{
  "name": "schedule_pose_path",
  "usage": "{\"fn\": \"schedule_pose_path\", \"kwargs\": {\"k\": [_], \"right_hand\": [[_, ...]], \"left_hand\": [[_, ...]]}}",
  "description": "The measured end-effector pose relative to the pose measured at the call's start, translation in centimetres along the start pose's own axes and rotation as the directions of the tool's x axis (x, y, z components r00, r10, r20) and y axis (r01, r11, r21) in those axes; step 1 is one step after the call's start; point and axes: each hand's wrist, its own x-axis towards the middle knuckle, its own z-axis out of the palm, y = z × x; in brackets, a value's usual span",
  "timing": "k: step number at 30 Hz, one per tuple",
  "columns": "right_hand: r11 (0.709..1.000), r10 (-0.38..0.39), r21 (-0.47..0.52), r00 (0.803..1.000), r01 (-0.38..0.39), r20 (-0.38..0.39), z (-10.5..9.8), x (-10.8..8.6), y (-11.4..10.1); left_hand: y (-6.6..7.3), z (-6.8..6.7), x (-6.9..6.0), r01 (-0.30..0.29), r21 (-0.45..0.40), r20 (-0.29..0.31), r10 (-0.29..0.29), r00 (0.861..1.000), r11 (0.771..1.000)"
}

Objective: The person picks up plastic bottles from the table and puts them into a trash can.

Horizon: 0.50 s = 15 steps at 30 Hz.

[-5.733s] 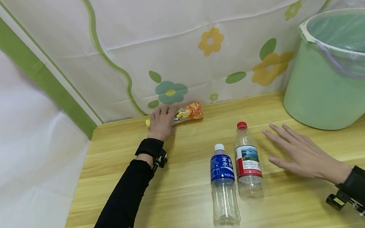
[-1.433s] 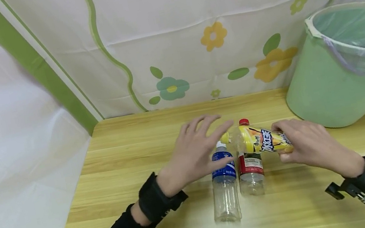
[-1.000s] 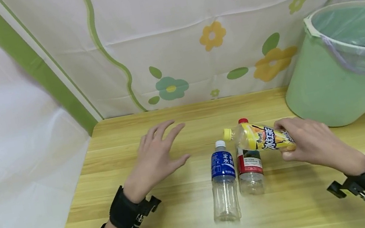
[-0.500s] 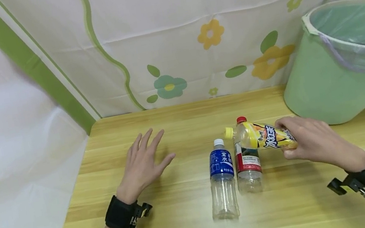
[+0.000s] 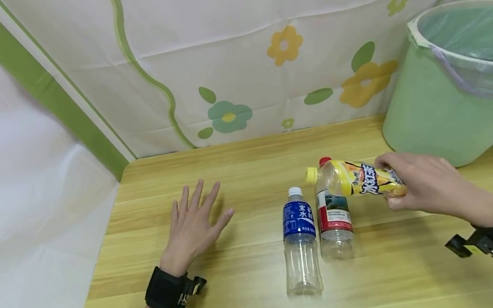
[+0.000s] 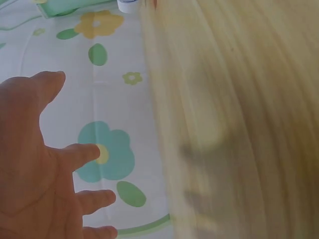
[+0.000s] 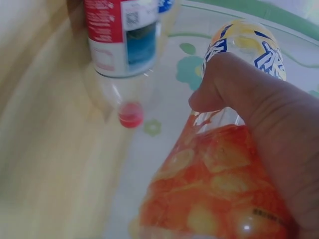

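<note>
My right hand (image 5: 435,186) grips the lower end of an iced tea bottle (image 5: 350,178) with a yellow cap and yellow label. Orange fruit pattern shows near its base in the right wrist view. Held above the table, it points its cap leftward and partly covers a clear bottle (image 5: 335,221) with a red cap. Beside that one is a second clear bottle (image 5: 295,222), blue-labelled and white-capped. Both have their caps toward the back. Over the table's left part, my left hand (image 5: 192,227) has its fingers spread and holds nothing; whether it touches the wood I cannot tell.
A green bin (image 5: 445,102) with a clear liner stands at the back right. Behind the wooden table (image 5: 248,302) hangs a white cloth (image 5: 229,58) printed with flowers; more white cloth (image 5: 19,243) is at the left.
Earlier my left hand was on the iced tea bottle, lying by the back edge. Now my right hand holds it, raised slightly rightward, and my left hand has moved away to the left.
</note>
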Motion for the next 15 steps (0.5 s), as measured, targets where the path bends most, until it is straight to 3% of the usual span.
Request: {"fn": "schedule_pose_path", "kwargs": {"k": [7, 11, 15], "right_hand": [[0.998, -0.008, -0.056, 1.0, 0.009, 0.013, -4.0, 0.9, 1.2], [0.992, 0.064, -0.107, 0.997, -0.06, 0.036, -7.6, 1.8, 2.3], [0.981, 0.127, -0.147, 0.992, -0.124, 0.013, -11.2, 2.8, 3.9]], "left_hand": [[-0.3, 0.3, -0.2, 0.012, 0.005, 0.017, -0.012, 1.0, 1.0], [-0.3, 0.1, -0.2, 0.018, 0.01, 0.019, -0.018, 1.0, 1.0], [-0.4, 0.0, -0.3, 0.018, 0.005, 0.02, -0.018, 1.0, 1.0]]}}
